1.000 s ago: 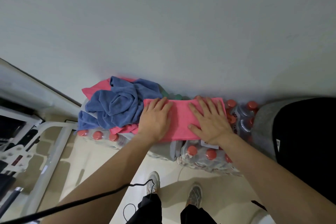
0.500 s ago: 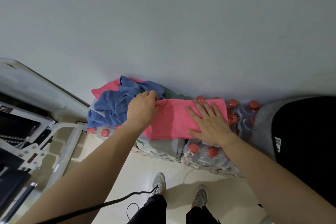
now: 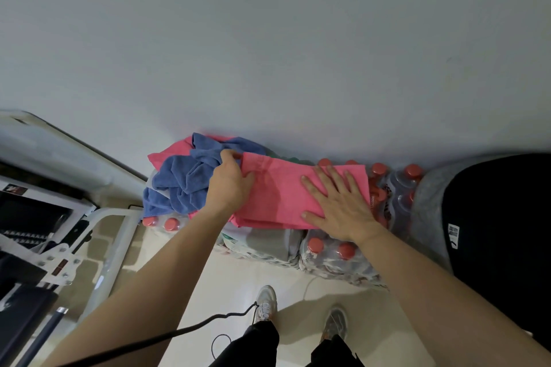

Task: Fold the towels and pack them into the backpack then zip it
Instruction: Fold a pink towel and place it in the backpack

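Observation:
A pink towel (image 3: pixel 280 194) lies folded in a flat strip on top of shrink-wrapped packs of water bottles (image 3: pixel 334 259). My left hand (image 3: pixel 228 185) grips the towel's left end, fingers curled round its edge. My right hand (image 3: pixel 337 202) lies flat on the right half, fingers spread, pressing it down. To the left sits a crumpled blue towel (image 3: pixel 182 182) on another pink towel (image 3: pixel 171 153). The black and grey backpack (image 3: pixel 501 217) stands at the right edge; its opening is not in sight.
A pale wall rises right behind the bottle packs. Red-capped bottles (image 3: pixel 396 188) stand between the pink towel and the backpack. A white metal frame (image 3: pixel 98 235) and dark equipment fill the left. A black cable (image 3: pixel 179 331) hangs over the tiled floor near my shoes.
My left hand slid left from lying flat on the pink towel to gripping its left end and lifting that edge. My right hand stayed pressed on the right half.

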